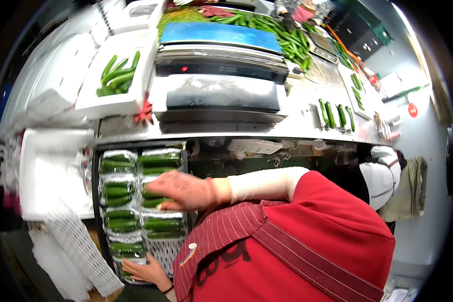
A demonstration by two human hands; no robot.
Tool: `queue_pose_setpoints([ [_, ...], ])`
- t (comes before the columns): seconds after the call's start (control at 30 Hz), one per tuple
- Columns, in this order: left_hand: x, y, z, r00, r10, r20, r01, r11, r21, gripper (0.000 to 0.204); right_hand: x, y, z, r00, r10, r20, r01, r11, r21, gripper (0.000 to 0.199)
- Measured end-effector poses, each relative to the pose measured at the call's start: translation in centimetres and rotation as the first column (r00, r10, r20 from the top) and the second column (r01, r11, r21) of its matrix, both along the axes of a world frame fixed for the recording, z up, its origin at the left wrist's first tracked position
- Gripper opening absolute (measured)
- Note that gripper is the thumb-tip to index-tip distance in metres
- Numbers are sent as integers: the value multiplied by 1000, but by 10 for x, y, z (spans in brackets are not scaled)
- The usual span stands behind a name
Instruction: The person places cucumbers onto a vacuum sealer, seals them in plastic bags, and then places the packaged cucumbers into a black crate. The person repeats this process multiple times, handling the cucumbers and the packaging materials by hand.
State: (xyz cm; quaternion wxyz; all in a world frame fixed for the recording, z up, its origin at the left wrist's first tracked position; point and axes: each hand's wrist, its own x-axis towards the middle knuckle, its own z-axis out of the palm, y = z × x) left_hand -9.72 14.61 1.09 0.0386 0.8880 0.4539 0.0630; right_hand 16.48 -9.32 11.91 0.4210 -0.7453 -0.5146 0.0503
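Packed cucumber trays in a black crate, a hand at each end of the stack

At far left, white foam boxes (50,171) lie beside a black crate (96,211) filled with two columns of wrapped cucumber trays (120,194); above it, a white foam box (136,75) holds loose cucumbers (117,75). The left hand (145,272) rests at the crate's near end, fingers spread along the edge of the lowest tray, gripping nothing that can be made out. The right hand (183,190) reaches across from the right, fingers extended and close together, lying flat on a tray in the right column. Further right, a wrapping machine (221,90) stands on the steel counter (307,121), with four cucumbers in a tray (336,115) just beside it
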Motion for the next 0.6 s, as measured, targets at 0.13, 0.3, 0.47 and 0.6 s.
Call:
queue_pose_setpoints([
  [0.13,60,-27,10,912,-164,375,145,986,79,84,44,-133,5,721,-680,133,637,726,258,54],
  [0.3,145,-99,48,777,-392,492,327,920,215,71,96,-394,-17,-24,-962,272,974,39,225,54],
  [0.47,258,-228,102,569,-508,647,634,772,48,69,81,-600,-54,-535,-565,628,841,-430,329,47],
  [0.6,343,-361,157,357,-564,745,880,470,-66,67,75,-644,-92,-341,-800,493,914,-405,-25,38],
])
